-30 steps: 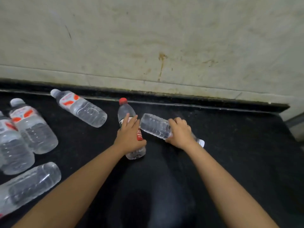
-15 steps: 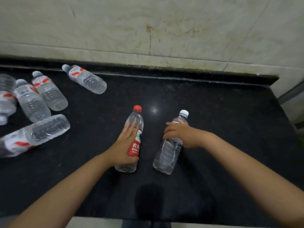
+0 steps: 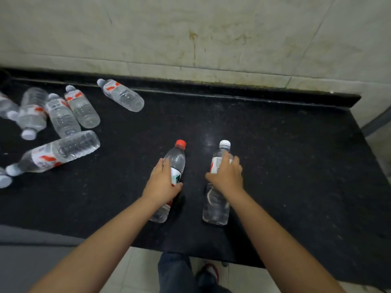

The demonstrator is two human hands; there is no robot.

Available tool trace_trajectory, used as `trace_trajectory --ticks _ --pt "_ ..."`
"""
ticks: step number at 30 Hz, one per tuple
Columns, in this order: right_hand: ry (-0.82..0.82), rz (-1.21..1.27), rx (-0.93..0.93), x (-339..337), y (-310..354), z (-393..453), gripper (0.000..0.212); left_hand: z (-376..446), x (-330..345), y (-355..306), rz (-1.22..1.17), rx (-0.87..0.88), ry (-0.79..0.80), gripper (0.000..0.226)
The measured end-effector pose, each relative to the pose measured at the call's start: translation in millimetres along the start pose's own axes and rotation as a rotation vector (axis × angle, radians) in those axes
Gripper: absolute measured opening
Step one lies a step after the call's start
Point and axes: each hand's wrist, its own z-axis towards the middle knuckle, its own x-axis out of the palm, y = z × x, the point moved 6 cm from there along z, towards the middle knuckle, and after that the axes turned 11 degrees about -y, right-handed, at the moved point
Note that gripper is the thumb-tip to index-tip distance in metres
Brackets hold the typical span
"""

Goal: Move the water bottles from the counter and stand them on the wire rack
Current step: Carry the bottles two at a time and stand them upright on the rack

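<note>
Wall (image 3: 232,32): pale stained tiles behind the tabletop, taking up more of the view than half a second ago.
Tabletop (image 3: 285,157): black and speckled; its near edge and the floor tiles (image 3: 135,269) below now show, where before only a sliver did.
Loose bottles (image 3: 63,149): a cluster lying on their sides at the far left, more of them in view than earlier; one single bottle (image 3: 121,95) lies apart near the back edge, cap toward the wall.
Red-capped bottle (image 3: 176,159): in the middle of the tabletop, cap pointing away, about where it was.
White-capped bottle (image 3: 216,204): just beside it on the right, a gap between them, roughly parallel.
Left hand (image 3: 161,182): wrapped round the red-capped bottle at its label, as before.
Right hand (image 3: 227,176): clamped over the white-capped bottle's upper half; earlier it sat nearer the neck.
In the way: nothing lies between the two held bottles and the near edge.
Leg and shoe (image 3: 207,271): below the tabletop edge.
</note>
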Motion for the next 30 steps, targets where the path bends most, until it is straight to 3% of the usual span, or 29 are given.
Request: trace_trajectory --ticks 5,11,17,22,27,30 --pt "0.095 0.001 -0.042 -5.6 -5.9 -0.2 0.086 -0.8 -0.6 11.4 0.086 -0.063 -0.048 0.089" --pt "0.281 -0.272 -0.249 -8.6 -15.4 -23.4 0.083 -2.4 -6.3 6.7 0.131 -0.038 -0.074 0.080" --pt "0.153 -0.347 -0.282 -8.2 -21.2 -29.0 0.073 3.5 -21.1 36.2 -0.020 -0.105 0.002 0.069" --pt "0.082 -0.418 -0.230 -4.3 -13.0 -25.1 0.074 17.9 -25.0 30.3 0.196 -0.110 -0.119 0.053" --pt "0.068 -0.474 -0.224 -0.1 -11.7 -26.5 0.080 19.8 -16.3 20.6 0.391 -0.056 -0.093 0.059" --pt "0.042 -0.486 -0.228 -1.4 -12.4 -26.5 0.077 21.7 -17.0 30.2 0.496 -0.059 -0.060 0.081"
